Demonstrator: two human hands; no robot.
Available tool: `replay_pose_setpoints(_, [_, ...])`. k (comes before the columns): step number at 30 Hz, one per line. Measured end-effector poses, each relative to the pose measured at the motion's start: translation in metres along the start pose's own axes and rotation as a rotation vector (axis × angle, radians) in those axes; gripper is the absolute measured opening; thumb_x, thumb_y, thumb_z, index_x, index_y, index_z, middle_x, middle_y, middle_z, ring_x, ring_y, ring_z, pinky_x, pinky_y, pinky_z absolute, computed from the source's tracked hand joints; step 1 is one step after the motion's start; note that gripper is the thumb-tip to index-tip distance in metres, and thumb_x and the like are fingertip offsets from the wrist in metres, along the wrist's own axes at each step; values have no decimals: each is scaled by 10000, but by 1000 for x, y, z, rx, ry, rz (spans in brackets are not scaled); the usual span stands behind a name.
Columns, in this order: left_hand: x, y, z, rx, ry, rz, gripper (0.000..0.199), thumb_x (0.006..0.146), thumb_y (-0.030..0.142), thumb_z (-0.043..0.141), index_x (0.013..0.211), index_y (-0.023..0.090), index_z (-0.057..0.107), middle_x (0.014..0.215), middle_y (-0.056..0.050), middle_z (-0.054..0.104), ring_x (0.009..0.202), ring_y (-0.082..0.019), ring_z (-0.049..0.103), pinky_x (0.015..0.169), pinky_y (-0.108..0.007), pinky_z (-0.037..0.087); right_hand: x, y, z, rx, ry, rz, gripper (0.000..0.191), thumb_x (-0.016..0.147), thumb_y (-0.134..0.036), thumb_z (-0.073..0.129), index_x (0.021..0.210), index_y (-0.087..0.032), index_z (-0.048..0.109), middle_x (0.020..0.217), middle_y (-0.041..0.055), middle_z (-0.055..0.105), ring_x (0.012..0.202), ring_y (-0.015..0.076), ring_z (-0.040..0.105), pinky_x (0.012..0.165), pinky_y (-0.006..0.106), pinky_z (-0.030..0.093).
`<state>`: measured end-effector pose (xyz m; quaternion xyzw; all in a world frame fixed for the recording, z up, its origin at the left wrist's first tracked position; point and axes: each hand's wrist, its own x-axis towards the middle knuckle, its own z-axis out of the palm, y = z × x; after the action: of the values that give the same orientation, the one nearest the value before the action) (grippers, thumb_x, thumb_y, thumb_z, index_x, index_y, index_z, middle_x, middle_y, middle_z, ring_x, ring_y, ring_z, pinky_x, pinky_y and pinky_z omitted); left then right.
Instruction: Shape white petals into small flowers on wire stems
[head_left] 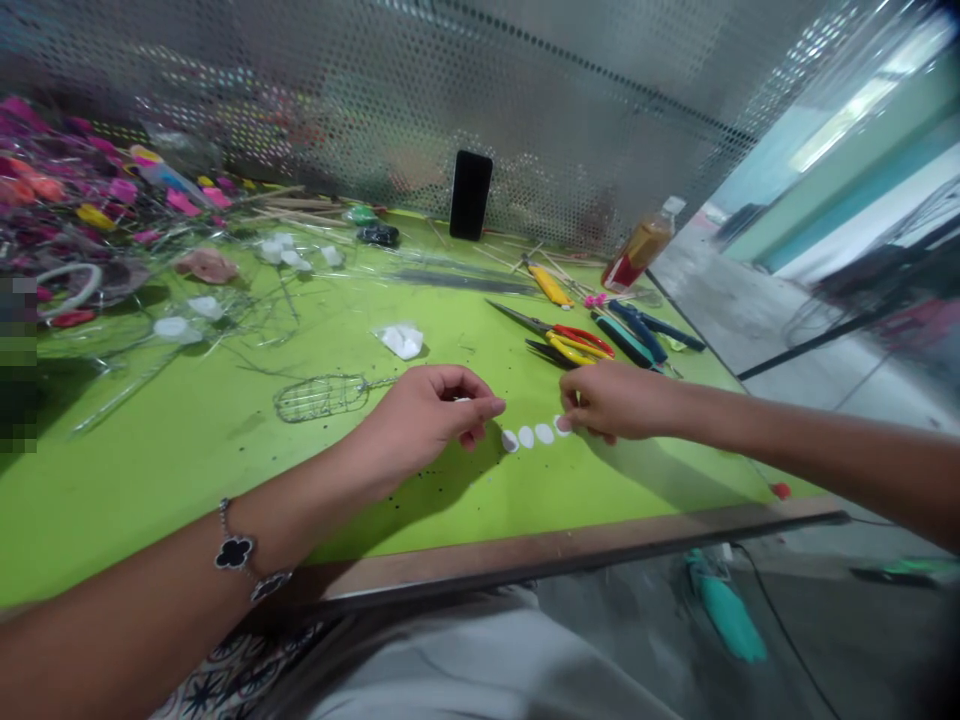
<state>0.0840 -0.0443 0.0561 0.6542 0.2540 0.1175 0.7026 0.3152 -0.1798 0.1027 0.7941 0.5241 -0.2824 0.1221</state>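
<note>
Several small white oval pieces (544,433) lie in a short row on the green tabletop (450,510). My right hand (619,400) is at the right end of the row, its fingers bent together with the tips on the last oval. To the left of the row, my left hand (431,415) is held in a pinch, thumb against forefinger. A sliver of white shows between those fingers; most of it is hidden. Just behind my left hand lies a racket-shaped wire frame (322,397), its stem running towards the knuckles. A clear bag of white pieces (403,340) rests farther back.
Red-and-yellow-handled scissors (577,340), pliers (637,335) and a yellow cutter (551,287) lie behind my right hand. A bottle (641,245) and a phone (471,195) stand at the back. Colourful wrapped bundles (112,190) crowd the left. The table's front edge (562,540) is close.
</note>
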Motion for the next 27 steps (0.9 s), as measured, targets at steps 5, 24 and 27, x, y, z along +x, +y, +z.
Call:
replay_pose_setpoints(5, [1, -1, -1, 27, -7, 42, 344, 810, 490, 895, 817, 177, 753, 676, -17, 718, 621, -154, 610, 661, -302, 458, -9, 10, 19, 346, 30, 78, 458, 914, -573, 836, 830, -231, 543, 624, -32, 732, 514, 138, 675, 547, 262, 460])
replay_pose_setpoints(24, [-1, 1, 0, 74, 6, -34, 282, 813, 450, 846, 845, 184, 760, 680, -6, 721, 620, -155, 604, 644, -302, 436, 48, 8, -37, 45, -323, -189, 522, 762, -690, 887, 767, -197, 720, 679, 28, 757, 631, 195, 709, 586, 294, 457])
replay_pose_setpoints(27, [-1, 1, -1, 84, 8, -45, 269, 819, 445, 840, 851, 189, 764, 681, -9, 724, 623, -158, 608, 641, -305, 431, 53, 6, -41, -12, -353, -163, 445, 831, -615, 858, 770, -194, 726, 691, 29, 765, 631, 198, 717, 605, 303, 453])
